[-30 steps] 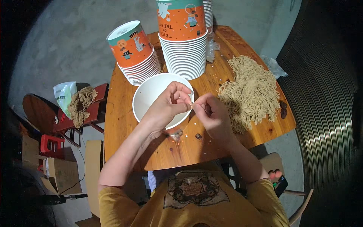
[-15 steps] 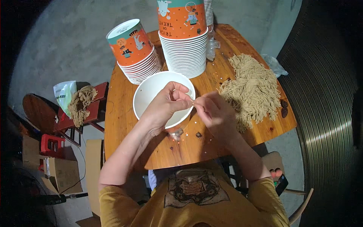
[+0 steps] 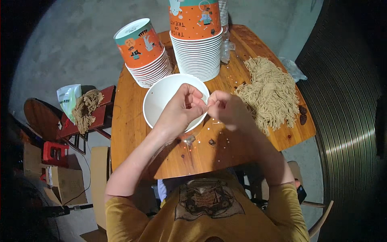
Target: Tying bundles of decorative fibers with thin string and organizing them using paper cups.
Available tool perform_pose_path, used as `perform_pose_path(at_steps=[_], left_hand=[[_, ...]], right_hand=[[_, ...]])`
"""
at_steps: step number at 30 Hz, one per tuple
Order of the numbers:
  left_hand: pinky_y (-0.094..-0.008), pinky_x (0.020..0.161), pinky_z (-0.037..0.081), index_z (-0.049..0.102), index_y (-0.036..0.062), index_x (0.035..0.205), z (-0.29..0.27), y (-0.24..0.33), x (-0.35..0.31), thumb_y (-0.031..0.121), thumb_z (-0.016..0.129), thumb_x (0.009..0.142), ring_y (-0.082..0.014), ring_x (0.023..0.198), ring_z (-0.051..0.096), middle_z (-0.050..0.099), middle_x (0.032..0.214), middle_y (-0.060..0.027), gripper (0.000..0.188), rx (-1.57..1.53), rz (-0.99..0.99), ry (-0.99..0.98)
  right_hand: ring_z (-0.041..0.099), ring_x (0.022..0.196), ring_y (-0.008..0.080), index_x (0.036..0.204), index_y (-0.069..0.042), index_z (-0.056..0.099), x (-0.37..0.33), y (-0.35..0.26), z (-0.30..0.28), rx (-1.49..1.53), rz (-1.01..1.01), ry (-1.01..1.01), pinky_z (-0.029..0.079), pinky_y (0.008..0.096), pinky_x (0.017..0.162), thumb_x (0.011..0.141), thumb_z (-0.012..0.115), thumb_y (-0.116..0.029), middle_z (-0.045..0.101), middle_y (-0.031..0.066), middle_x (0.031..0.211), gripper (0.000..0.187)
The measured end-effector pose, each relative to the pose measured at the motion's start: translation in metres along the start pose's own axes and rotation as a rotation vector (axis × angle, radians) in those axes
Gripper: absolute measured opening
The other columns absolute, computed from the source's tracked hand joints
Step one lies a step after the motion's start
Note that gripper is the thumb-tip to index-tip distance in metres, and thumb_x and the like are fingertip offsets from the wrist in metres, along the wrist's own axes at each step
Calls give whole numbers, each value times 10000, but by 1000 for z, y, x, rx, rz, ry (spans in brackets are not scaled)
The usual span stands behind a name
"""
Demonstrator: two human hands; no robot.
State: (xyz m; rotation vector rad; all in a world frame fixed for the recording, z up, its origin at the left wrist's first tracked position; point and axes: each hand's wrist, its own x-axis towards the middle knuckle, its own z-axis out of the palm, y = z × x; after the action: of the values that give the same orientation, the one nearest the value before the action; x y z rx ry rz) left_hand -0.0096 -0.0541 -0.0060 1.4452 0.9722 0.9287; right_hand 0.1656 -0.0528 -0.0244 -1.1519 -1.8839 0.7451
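Observation:
A white paper bucket (image 3: 159, 103) lies tilted on the table with its open mouth toward me and a small dark hole near its left rim. My left hand (image 3: 183, 107) reaches across the mouth, thumb and fingers pinched at the right rim. What lies between those fingertips is too small to make out. Closed fingertips of my right hand (image 3: 227, 109) meet the left ones there. A thin pale string (image 3: 217, 123) shows just below the right fingers, apparently held in them. To the right lies a loose heap of beige string (image 3: 270, 94).
Two stacks of upturned orange buckets, a shorter left stack (image 3: 139, 48) and a taller stack (image 3: 196, 24), stand behind. Clear plastic (image 3: 227, 50) sits beside the taller one. Small pale bits dot the wooden table (image 3: 173, 165). More beige string (image 3: 86, 111) hangs over a bench (image 3: 105, 105) at left.
My right hand has risen slightly and turned, its fingers curling more tightly. The pale string now shows beneath it. My left hand stays at the bucket's right rim.

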Motion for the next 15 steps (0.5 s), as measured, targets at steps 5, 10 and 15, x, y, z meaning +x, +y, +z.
perform_pose_path(at_steps=[5, 10, 15], left_hand=[[-194, 754, 436, 463, 22, 1020, -1, 0, -2, -7, 611, 835, -65, 828, 525, 545, 885, -14, 239, 2, -17, 2], [-199, 752, 433, 478, 27, 1005, -3, 1, -2, 18, 630, 828, -66, 822, 515, 540, 875, -9, 234, -20, -68, 23], [-195, 721, 416, 500, 34, 981, -5, -4, 0, 62, 646, 822, -60, 788, 489, 525, 855, 3, 217, 47, -42, 10]], right_hand=[[344, 471, 21, 850, -109, 581, 5, 5, -15, 697, 482, -313, 232, 181, 400, 881, 555, -279, 491, -58, 653, 175], [424, 521, 32, 884, -73, 586, -6, 0, -7, 678, 343, -169, 321, 180, 462, 899, 554, -231, 531, -40, 682, 162], [491, 603, 35, 900, -52, 579, -15, 16, 4, 448, 40, -54, 406, 191, 541, 896, 580, -185, 559, -36, 703, 133]])
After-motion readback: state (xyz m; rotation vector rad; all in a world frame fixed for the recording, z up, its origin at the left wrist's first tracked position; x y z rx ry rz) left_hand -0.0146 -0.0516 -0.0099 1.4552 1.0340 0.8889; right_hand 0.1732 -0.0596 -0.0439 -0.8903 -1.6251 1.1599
